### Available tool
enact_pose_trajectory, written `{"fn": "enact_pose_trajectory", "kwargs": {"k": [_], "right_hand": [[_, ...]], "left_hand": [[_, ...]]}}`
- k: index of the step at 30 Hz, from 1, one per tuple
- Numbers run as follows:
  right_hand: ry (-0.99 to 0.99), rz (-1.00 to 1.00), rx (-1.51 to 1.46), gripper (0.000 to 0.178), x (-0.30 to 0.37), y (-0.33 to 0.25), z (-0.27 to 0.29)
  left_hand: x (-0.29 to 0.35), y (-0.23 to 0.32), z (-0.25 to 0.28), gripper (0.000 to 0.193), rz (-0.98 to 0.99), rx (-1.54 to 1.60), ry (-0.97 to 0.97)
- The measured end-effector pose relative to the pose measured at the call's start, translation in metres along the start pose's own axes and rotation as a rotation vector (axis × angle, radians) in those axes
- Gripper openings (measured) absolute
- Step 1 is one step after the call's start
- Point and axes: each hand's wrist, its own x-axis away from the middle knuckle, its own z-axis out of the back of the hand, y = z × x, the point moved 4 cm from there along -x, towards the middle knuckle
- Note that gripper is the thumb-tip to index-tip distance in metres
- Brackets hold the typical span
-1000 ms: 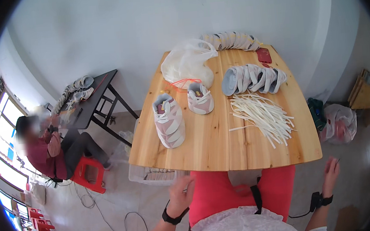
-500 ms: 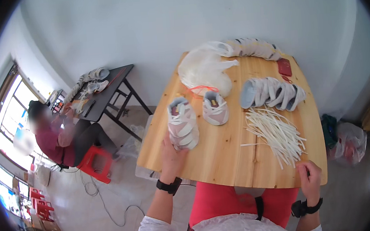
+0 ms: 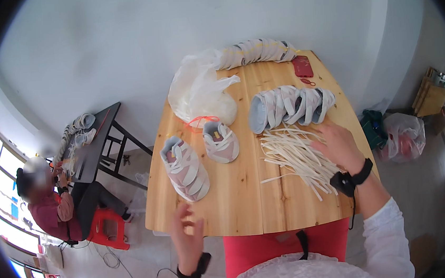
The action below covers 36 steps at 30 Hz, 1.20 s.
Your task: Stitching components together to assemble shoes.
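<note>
Near the table's front left edge, my left hand (image 3: 187, 235) is open with its fingers loosely bent, just below a stack of pink and white shoe uppers (image 3: 187, 171). It holds nothing. To the right of that stack stands a single pink and white shoe upper (image 3: 221, 143) with a lace through it. My right hand (image 3: 339, 145) reaches over the right side of a loose pile of white shoelaces (image 3: 293, 156), its fingers stretched out. Whether the fingertips touch the laces is unclear. Just beyond them lies a row of nested shoe uppers (image 3: 288, 106).
A clear plastic bag (image 3: 200, 90) with an orange tie lies on the wooden table (image 3: 238, 201). Behind are a long row of uppers (image 3: 257, 52), a red phone-like item (image 3: 303, 67) and small red scissors (image 3: 307, 82). A co-worker (image 3: 54, 212) sits at a dark table (image 3: 96, 147) on the left.
My left hand has let go of the stacked uppers and drawn back toward me. My right hand has opened and moved forward from the table edge over the laces. The view has shifted rightward.
</note>
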Motion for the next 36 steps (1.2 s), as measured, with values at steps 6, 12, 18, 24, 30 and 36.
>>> {"fn": "enact_pose_trajectory", "kwargs": {"k": [6, 12, 18, 24, 30, 36], "right_hand": [[0.102, 0.343, -0.072, 0.028, -0.049, -0.049, -0.049], [0.005, 0.327, 0.288, 0.018, -0.097, -0.086, -0.113], [0.25, 0.298, 0.141, 0.011, -0.114, -0.079, -0.083], [0.279, -0.288, -1.099, 0.022, -0.11, -0.024, -0.028], [-0.166, -0.447, -1.715, 0.022, -0.017, -0.056, -0.026], [-0.148, -0.385, -1.535, 0.016, 0.098, -0.107, -0.048]], "left_hand": [[0.031, 0.029, -0.07, 0.015, -0.178, 0.183, -0.297], [0.033, 0.024, -0.108, 0.013, -0.089, 0.291, -0.254], [0.038, 0.02, -0.114, 0.008, -0.179, 0.236, -0.242], [0.037, 0.019, -0.117, 0.008, -0.092, 0.335, -0.32], [0.03, -0.001, -0.1, 0.022, 0.162, 0.774, -0.285], [0.017, 0.058, -0.093, 0.053, 0.255, 1.19, -0.236]]}}
